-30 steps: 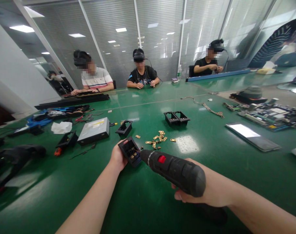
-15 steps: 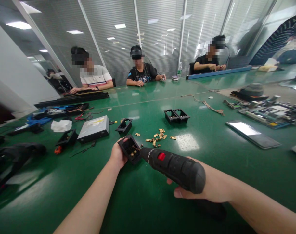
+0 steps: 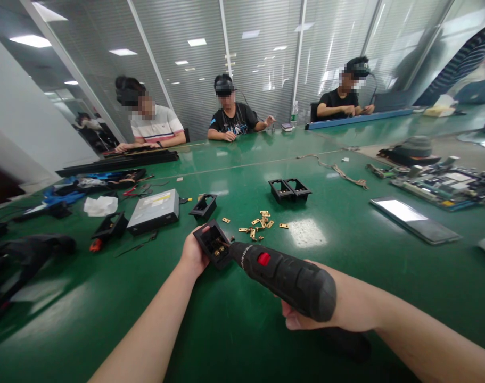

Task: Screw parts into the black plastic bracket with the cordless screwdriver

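Observation:
My left hand [image 3: 193,254] is closed on a black plastic housing [image 3: 212,243], tilted so that its hollow faces me. Brass-coloured pieces [image 3: 219,251] show inside that hollow. A black cordless screwdriver [image 3: 284,274] with a red switch is gripped in my right hand [image 3: 302,314], its nose pointing left into the housing. Where the bit meets the brass pieces is too small to make out. Just beyond, small brass plates [image 3: 262,222] and screws lie scattered on the green table [image 3: 234,340]. Another black housing [image 3: 203,207] rests behind my left hand.
Two joined black housings [image 3: 289,190] stand farther back. On the left lie a metal disc drive [image 3: 154,210], white tissue [image 3: 100,206] and another housing [image 3: 109,227]. A phone [image 3: 413,219] and circuit boards [image 3: 445,181] are on the right. Several people sit across the table.
The fingers of my right hand have drawn in closer around the screwdriver's handle, and its body has dipped very slightly. The housing in my left hand looks unmoved. Across the table, a person's hand has lifted.

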Demonstrator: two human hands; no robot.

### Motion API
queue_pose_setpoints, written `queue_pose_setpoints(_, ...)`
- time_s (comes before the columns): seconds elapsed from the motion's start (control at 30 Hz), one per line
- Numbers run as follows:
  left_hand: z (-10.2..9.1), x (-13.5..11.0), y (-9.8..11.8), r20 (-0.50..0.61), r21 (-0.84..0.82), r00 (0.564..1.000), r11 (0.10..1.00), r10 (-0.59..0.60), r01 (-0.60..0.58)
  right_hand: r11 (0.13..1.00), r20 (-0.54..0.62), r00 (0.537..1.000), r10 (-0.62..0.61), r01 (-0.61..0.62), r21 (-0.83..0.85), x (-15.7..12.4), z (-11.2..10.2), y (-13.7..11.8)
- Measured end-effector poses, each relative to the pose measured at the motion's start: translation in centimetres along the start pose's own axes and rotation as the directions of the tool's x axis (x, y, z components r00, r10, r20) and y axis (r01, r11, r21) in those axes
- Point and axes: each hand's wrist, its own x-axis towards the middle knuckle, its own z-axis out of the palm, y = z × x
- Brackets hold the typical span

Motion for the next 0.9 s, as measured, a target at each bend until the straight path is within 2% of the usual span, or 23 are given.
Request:
queue_pose_setpoints(0.33, -0.24, 0.12, -0.11, 0.044, 0.006, 0.999, 1.0, 0.023, -0.023, 0.999, -0.015, 0.999, -0.032, 0.032, 0.026, 0.1, -0.09, -0.15)
queue_pose_setpoints(0.6, -0.07, 0.09, -0.03, 0.022, -0.003, 1.0, 1.0, 0.002, -0.002, 0.999, -0.017, 1.0, 0.009, -0.009, 0.034, 0.15, -0.27, 0.13)
queue_pose_setpoints(0.9, -0.17, 0.24, -0.13, 0.003, -0.012, 1.0, 1.0, 0.003, -0.003, 0.999, -0.04, 0.999, -0.035, 0.034, -0.036, 0.1, -0.45, 0.01)
